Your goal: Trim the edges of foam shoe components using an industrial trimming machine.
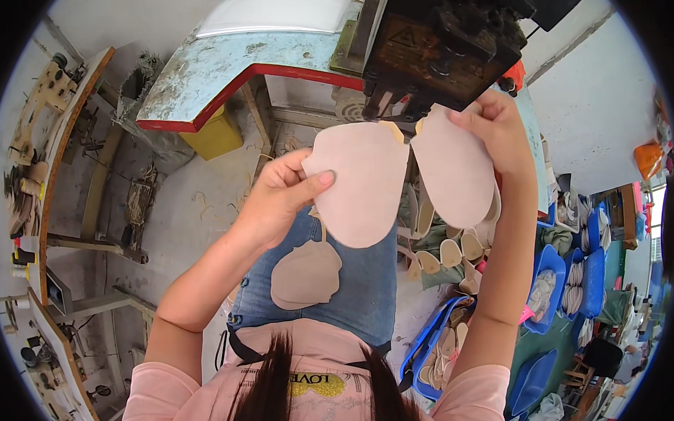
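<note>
I am holding one pink piece [356, 183] pinched in my left hand [278, 197] and another [453, 174] gripped in my right hand [496, 131], both under the machine head [439, 43] (joining seems just starting). More pieces [305, 276] are waiting on my lap.

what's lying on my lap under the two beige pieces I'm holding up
A small stack of beige cut pieces rests on the jeans. The left hand and its piece cover the stack's top edge.
</note>
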The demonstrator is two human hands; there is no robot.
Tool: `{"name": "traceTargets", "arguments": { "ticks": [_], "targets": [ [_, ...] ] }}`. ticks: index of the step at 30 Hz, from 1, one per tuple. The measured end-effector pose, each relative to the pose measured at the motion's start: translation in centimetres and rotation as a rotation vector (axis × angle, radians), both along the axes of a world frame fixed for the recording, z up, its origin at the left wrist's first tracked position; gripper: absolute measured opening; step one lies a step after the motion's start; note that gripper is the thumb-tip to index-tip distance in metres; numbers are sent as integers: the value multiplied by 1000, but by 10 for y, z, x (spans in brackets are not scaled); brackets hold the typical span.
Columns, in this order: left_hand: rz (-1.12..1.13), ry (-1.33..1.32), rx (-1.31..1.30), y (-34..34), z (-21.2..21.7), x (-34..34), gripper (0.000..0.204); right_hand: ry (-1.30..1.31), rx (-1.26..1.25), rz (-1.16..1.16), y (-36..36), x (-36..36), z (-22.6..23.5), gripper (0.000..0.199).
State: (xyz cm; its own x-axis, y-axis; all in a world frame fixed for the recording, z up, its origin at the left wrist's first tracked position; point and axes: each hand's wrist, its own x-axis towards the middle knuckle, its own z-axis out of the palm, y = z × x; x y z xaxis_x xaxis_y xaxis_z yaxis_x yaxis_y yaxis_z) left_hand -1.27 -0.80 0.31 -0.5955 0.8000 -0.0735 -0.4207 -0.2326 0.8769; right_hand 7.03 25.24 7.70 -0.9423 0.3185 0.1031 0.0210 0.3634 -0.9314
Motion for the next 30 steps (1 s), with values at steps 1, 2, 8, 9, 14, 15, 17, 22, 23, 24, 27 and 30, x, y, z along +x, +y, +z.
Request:
{"name": "traceTargets", "arguments": {
  "ticks": [1,2,8,9,14,15,17,22,23,24,27,30],
  "targets": [
    [-18,19,-27,-1,-1,2,20,31,48,29,-1,-6,3,14],
    [-36,37,-53,-1,-3,5,20,33,44,30,-5,-10,7,14],
    [-76,-132,57,11,-7,26,20,166,94,4,-7,-29,17,13],
    [-70,-163,73,11,-7,27,20,176,87,8,-10,-32,16,12],
    [5,-79,40,-6,-11,6,19,167,171,-23,-18,-36,11,11],
    [14,-29,19,-10,-11,-2,18,176,148,-15,-12,-35,4,11],
    [74,24,-72,-12,-13,-19,19,185,122,4,-12,-34,-4,11],
    [595,217,-7,6,0,-24,17,194,6,-70,-39,-16,-11,7],
    [458,272,-120,3,-16,-25,18,197,11,-71,-39,-12,-13,7],
    [320,326,-232,-4,-46,-25,18,179,-91,-69,-35,-7,-16,8],
    [-435,713,-412,-32,-145,8,27,178,-150,-74,-49,-5,-25,13],
    [-229,1131,-592,-41,-159,36,29,185,6,-150,-57,2,-35,16]
  ]
}}
